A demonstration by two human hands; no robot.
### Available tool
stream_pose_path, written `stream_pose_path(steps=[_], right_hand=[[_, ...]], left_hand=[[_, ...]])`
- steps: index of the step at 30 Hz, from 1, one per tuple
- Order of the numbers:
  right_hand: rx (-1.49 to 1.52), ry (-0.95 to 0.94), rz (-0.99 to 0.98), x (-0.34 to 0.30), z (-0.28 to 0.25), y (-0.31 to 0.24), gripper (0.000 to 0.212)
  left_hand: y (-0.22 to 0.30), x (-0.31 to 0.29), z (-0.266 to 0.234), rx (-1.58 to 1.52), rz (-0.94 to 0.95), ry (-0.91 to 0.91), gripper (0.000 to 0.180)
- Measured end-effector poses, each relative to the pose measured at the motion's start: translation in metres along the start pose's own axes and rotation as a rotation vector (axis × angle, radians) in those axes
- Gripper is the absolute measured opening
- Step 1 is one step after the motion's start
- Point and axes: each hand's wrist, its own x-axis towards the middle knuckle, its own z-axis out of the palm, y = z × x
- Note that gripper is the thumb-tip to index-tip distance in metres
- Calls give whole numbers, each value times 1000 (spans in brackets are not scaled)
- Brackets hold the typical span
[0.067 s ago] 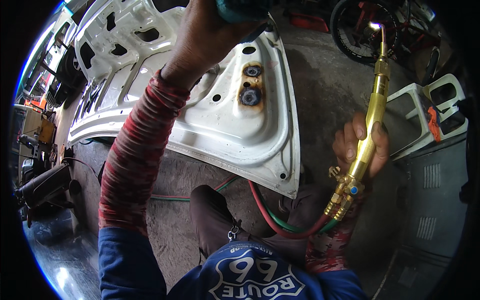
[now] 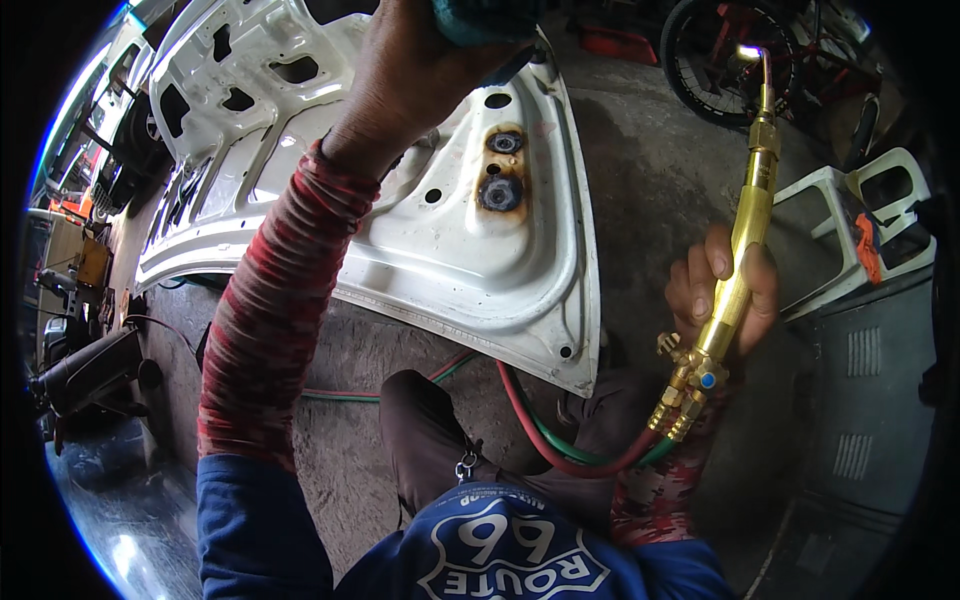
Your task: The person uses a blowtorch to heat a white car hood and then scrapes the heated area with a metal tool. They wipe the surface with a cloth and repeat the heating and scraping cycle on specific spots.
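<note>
My right hand [image 2: 725, 290] is wrapped round the handle of a brass gas welding torch [image 2: 741, 265], which stands nearly upright to the right of the white car panel. A small bright flame [image 2: 748, 52] burns at its bent tip, pointing left. Red and green hoses [image 2: 590, 465] run from the torch's lower end. At the top edge, my left hand [image 2: 415, 70] is raised above the panel and closed on a dark teal thing [image 2: 485, 20], mostly cut off, so I cannot make out its kind. Two scorched round spots [image 2: 501, 192] mark the white car panel [image 2: 450, 265].
A white plastic stool [image 2: 815, 190] with an orange rag [image 2: 867, 248] is at the right, above a grey vented panel [image 2: 865, 400]. Behind the torch tip is a spoked wheel [image 2: 700, 70]. The hoses cross the concrete floor [image 2: 350, 450] by my knees.
</note>
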Motion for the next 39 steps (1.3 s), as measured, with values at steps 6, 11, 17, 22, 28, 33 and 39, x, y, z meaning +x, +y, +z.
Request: stream_pose_path(steps=[6,11,17,22,28,33,39], right_hand=[[10,-73,24,3,0,0,31],[-5,-7,-36,5,3,1,31],[-5,54,-55,5,10,1,31],[-20,-5,-5,7,13,-1,33],[-36,43,-25,5,12,0,32],[5,-2,-54,8,6,3,29],[25,62,-58,1,8,3,28]], left_hand=[[-1,1,1,-15,-9,11,67],[0,3,-2,17,-11,2,67],[1,3,-3,84,21,19,69],[1,7,0,-94,43,52,69],[4,7,-4,70,23,10,68],[4,5,-4,29,-31,-15,68],[2,0,-1,-50,-64,-20,68]])
